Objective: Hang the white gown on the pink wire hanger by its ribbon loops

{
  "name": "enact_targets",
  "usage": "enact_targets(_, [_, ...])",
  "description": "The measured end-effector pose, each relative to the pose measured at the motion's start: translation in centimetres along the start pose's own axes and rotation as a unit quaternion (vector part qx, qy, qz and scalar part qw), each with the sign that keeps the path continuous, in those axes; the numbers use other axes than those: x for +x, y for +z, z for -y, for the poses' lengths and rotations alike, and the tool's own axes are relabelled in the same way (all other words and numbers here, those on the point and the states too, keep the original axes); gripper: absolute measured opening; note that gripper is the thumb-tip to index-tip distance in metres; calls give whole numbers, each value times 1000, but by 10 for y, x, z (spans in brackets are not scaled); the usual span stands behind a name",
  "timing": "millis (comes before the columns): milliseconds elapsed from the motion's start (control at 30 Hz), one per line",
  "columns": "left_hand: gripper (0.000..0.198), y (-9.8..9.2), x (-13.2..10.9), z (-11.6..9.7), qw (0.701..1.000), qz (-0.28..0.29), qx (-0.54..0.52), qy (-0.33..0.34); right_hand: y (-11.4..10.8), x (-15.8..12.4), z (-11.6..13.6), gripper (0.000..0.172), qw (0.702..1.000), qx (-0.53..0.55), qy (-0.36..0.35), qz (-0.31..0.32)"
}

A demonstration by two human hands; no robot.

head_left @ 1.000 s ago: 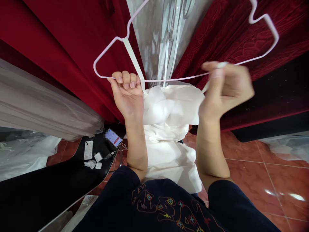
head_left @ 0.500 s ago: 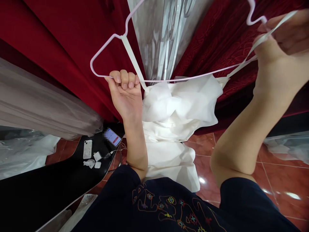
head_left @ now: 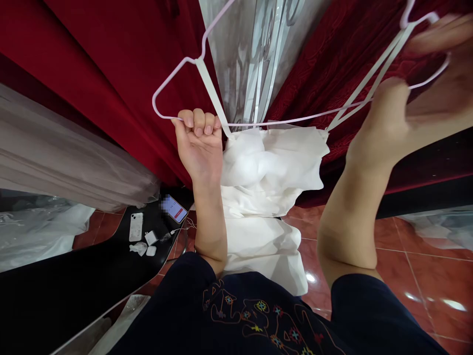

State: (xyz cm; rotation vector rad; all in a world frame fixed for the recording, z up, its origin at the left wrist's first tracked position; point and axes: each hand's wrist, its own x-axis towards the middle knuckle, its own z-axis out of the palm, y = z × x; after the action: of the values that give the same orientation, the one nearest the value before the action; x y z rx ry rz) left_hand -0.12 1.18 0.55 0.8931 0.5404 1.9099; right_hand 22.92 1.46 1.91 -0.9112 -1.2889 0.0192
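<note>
A pink hanger [head_left: 291, 120] spans the view in front of me. By the left end of its lower bar, my left hand [head_left: 201, 140] is closed around the bar, palm facing me. A white dress [head_left: 266, 170] hangs down from the hanger. Its left strap [head_left: 212, 93] runs up to the left notch, and the right strap [head_left: 382, 71] is looped at the right notch. At the right end of the hanger, my right hand [head_left: 417, 106] is open, thumb apart from blurred fingers. Whether it touches the hanger there is unclear.
Red curtains [head_left: 121, 54] and a silvery sheer curtain [head_left: 236, 54] hang behind. To the left, a black table [head_left: 92, 271] bears a lit phone [head_left: 175, 209], a white phone [head_left: 136, 227], a charger [head_left: 151, 238] and a small white case [head_left: 151, 251]. Red tiles [head_left: 439, 276] cover the floor.
The right strap has gone from lying over my right hand to being looped at the hanger's right notch. My right hand has let go of it. The hanger has shifted slightly right.
</note>
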Motion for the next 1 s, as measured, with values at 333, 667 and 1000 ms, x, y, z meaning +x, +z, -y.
enact_targets(333, [39, -3, -7, -8, 998, -16, 58, 20, 38, -69, -7, 20, 985, -106, -57, 124])
enact_targets(667, [23, -2, -28, 1, 985, 15, 171, 2, 46, -69, 4, 19, 989, -105, -19, 105])
enact_targets(1000, [27, -1, -32, -33, 934, 147, 315, -78, 45, -64, 1, 20, 989, -96, -10, 111])
